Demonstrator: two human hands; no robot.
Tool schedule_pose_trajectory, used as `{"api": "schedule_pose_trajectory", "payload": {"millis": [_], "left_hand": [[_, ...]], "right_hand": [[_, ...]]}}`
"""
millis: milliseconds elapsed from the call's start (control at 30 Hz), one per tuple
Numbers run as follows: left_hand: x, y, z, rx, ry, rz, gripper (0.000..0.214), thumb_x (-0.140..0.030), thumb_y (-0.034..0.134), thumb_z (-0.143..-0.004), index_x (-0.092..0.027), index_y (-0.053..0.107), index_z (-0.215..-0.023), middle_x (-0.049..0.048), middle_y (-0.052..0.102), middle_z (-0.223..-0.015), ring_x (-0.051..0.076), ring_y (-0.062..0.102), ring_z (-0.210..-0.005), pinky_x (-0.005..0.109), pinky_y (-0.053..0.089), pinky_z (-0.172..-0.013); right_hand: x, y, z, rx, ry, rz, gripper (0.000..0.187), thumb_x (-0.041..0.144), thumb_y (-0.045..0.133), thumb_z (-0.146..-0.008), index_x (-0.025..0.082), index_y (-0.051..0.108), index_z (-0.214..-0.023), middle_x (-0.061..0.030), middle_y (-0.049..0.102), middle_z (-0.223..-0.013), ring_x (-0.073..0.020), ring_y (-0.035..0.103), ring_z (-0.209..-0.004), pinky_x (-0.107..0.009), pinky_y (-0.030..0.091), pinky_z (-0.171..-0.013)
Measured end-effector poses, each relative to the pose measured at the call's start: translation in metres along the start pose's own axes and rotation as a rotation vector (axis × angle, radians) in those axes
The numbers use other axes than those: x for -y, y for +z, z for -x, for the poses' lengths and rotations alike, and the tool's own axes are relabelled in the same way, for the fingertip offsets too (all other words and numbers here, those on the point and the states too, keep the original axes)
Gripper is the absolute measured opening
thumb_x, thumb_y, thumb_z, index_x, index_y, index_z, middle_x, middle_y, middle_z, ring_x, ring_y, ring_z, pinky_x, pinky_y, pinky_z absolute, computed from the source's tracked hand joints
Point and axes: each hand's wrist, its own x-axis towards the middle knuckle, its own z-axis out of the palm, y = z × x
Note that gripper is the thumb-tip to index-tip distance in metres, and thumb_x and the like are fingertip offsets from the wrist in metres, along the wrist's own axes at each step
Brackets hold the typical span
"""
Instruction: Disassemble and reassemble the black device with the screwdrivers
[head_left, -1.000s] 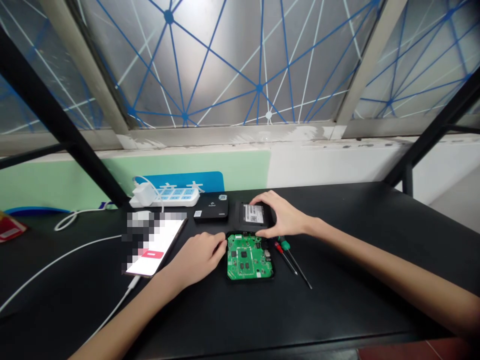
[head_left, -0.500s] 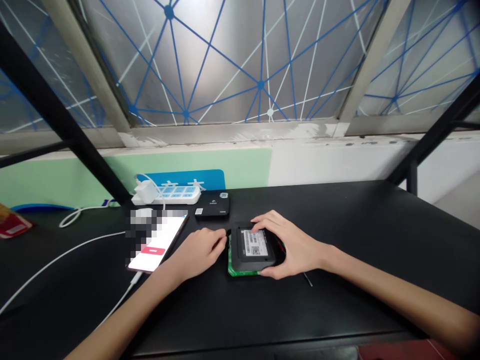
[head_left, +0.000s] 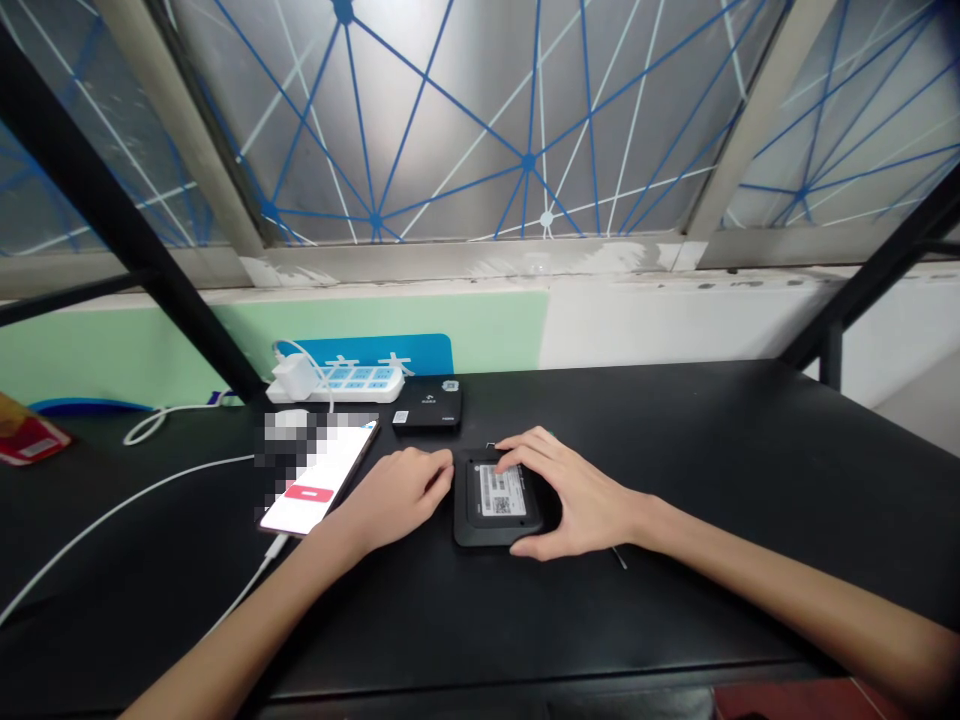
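A flat black set-top box lies on the dark table with its labelled cover facing up. The white label carries a barcode and a square code. My right hand spans the box from the right, fingers on the far side and label, thumb at the near edge. My left hand is curled, its fingertips pressed against the box's left edge. A thin metal rod pokes out below my right wrist; its other end is hidden.
Left of the box lies a phone with a white cable plugged in. Behind are a second black box and a white power strip with a charger. A red packet lies far left. Black frame bars slant up both sides.
The cover has come down over the green circuit board, which no longer shows. It now lies level and further left, with both hands still at the box.
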Motion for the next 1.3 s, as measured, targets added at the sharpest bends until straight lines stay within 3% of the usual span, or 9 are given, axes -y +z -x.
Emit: {"api": "schedule_pose_trajectory", "payload": {"millis": [567,1300], "left_hand": [[-0.0012,-0.0009,0.0015,0.013,0.027,-0.067,0.028,-0.03,0.033,-0.1,-0.021,0.041,-0.075,-0.0006,0.056,-0.067,0.017,0.055,-0.06,0.028,0.029,-0.055],[-0.0016,0.0001,0.001,0.005,0.024,-0.123,0.027,-0.029,0.032,-0.1,-0.022,0.042,-0.077,0.0002,0.058,-0.067,0.019,0.058,-0.061,0.028,0.029,-0.055]], "right_hand": [[-0.0044,-0.0026,0.0004,0.052,-0.038,0.065,0.074,0.066,0.075,-0.067,0.022,0.058,-0.124,-0.0135,0.052,-0.139,-0.031,0.047,-0.124,-0.049,0.043,-0.102],[-0.0052,-0.001,0.0013,0.045,-0.074,0.09,0.074,0.065,0.073,-0.07,0.023,0.057,-0.128,-0.0133,0.05,-0.141,-0.0296,0.046,-0.125,-0.048,0.042,-0.105]]}}
